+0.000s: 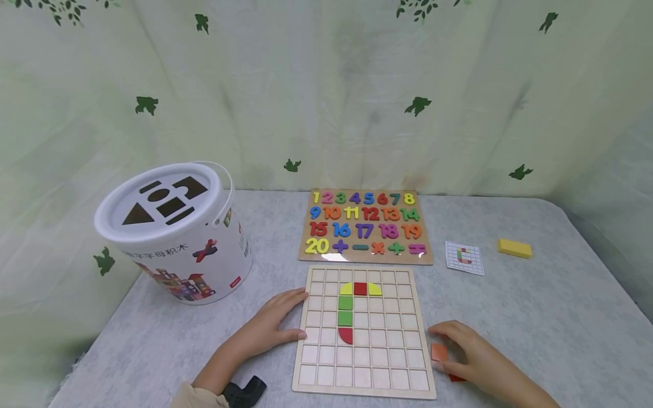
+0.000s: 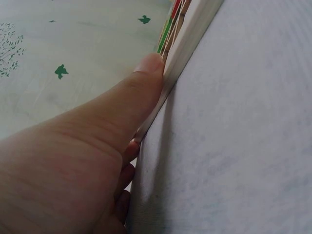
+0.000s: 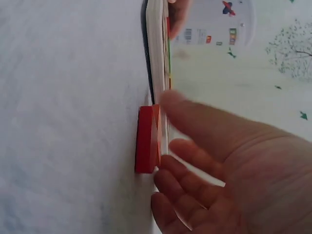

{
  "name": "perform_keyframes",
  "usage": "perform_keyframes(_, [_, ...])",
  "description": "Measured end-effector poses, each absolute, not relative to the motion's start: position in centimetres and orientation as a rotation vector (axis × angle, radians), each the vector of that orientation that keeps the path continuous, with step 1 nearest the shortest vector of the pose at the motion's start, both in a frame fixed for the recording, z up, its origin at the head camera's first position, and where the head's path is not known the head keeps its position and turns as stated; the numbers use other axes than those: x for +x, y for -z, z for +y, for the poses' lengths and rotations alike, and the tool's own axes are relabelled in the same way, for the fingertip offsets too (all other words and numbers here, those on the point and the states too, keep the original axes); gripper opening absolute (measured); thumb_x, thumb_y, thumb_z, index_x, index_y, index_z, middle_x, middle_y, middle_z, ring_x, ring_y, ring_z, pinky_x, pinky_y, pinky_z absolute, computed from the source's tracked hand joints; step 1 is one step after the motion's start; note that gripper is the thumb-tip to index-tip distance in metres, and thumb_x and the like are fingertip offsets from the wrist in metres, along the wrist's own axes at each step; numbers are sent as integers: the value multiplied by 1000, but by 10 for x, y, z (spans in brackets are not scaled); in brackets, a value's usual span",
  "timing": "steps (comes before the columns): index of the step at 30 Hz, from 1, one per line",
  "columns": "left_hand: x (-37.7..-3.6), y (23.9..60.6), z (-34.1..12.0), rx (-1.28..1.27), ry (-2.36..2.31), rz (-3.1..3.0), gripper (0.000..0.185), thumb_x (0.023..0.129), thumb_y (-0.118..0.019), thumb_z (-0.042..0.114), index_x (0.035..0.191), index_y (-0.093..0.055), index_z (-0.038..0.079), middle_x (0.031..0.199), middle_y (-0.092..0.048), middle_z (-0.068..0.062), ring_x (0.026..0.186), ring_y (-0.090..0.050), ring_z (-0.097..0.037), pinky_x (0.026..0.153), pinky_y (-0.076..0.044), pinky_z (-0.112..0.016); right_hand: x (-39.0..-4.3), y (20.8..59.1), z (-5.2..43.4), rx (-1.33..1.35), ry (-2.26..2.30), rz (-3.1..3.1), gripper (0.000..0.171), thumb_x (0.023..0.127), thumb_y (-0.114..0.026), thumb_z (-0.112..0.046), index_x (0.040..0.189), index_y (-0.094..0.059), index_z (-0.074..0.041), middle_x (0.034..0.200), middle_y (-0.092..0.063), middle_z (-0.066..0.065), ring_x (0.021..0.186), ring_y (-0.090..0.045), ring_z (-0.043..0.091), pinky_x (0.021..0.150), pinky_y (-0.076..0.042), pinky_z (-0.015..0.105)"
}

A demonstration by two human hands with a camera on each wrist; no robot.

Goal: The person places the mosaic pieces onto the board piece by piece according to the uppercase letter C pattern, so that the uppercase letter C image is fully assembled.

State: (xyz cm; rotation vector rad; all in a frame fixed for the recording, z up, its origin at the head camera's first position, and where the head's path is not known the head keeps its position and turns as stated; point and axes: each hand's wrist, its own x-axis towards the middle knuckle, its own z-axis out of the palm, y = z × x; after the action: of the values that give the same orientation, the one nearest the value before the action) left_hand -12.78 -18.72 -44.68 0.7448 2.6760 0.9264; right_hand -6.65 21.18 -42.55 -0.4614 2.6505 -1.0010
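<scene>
A wooden grid board (image 1: 316, 374) lies flat on the table, with several coloured tiles in its cells: yellow quarter-rounds (image 1: 374, 289), a red square (image 1: 360, 289), green squares (image 1: 345, 310) and a red quarter-round (image 1: 346, 335). My left hand (image 1: 272, 323) touches the board's left edge, its thumb and fingers spread. Beside the board's right edge, my right hand (image 1: 471, 354) is around an orange square tile (image 1: 439, 352), thumb near one side and loosely bent fingers beyond the other. Next to the tile is a red block (image 3: 145, 139), partly hidden by the hand in the head view.
Behind the grid stands a number puzzle board (image 1: 364, 226). A small pattern card (image 1: 464, 258) and a yellow block (image 1: 514, 248) lie to the right. At left is a white bucket (image 1: 204, 266) with shaped holes in its lid. A patterned cloth (image 1: 326, 113) hangs behind the table.
</scene>
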Motion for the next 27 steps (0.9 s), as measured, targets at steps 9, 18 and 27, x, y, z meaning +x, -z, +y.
perform_keyframes(9, [-128,448,-188,764,-937,2680,77,76,-63,50,140,-34,17,143,-30,0,130,-22,-22,102,-22,-50,-68,431,211,-538,846,2789,18,82,-65,-33,96,-59,-23,97,-50,-12,90,-49,8,78,-47,31])
perform_keyframes(18, [-129,450,-188,773,-948,2683,78,77,-61,53,139,-35,16,143,-30,-2,130,-23,-25,101,-22,-52,-68,416,200,-515,1016,2840,25,79,-69,-22,102,-59,-18,100,-53,-12,86,-51,7,72,-49,25])
perform_keyframes(27, [-128,450,-187,785,-955,2688,77,77,-62,51,139,-35,14,142,-31,-3,130,-24,-25,100,-23,-52,-72,408,163,-856,1247,2924,30,76,-72,-9,103,-62,-14,101,-54,-14,88,-53,4,70,-50,27])
